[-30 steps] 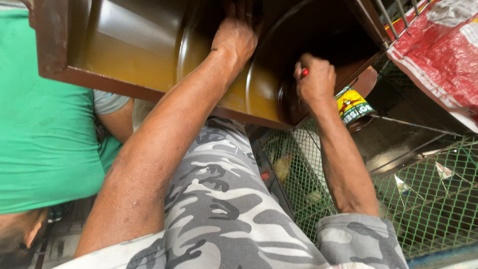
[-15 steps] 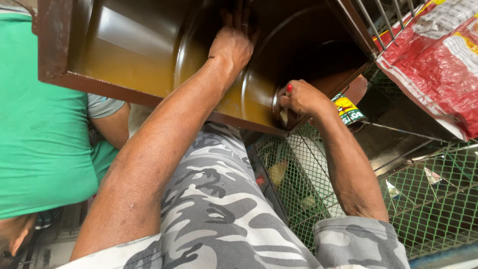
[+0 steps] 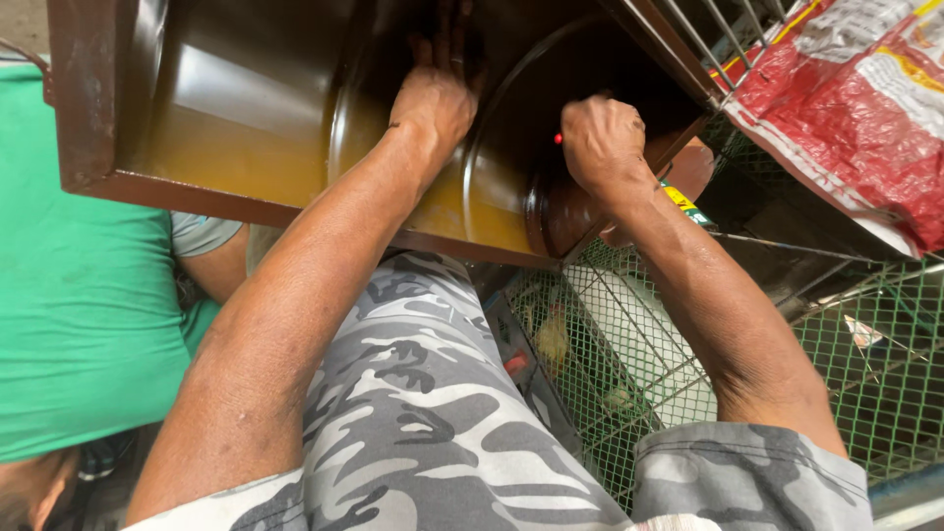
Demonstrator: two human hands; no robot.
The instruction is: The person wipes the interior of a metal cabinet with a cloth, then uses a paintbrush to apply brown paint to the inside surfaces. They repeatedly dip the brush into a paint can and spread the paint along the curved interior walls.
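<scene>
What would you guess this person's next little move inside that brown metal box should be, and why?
Probably a small turn or push of the red-tipped tool by the right hand. That hand is closed in a fist around it, right against the round rim inside the brown metal box, while the left hand lies flat on the curved wall, as if steadying it.

Left hand (image 3: 433,98) fingertips lost in shadow inside the brown metal housing (image 3: 246,118), small red-tipped tool (image 3: 559,139) mostly buried in the right hand (image 3: 602,143), green-shirted person (image 3: 79,324) cut off at left edge, red sack (image 3: 855,118) cropped far right.
</scene>
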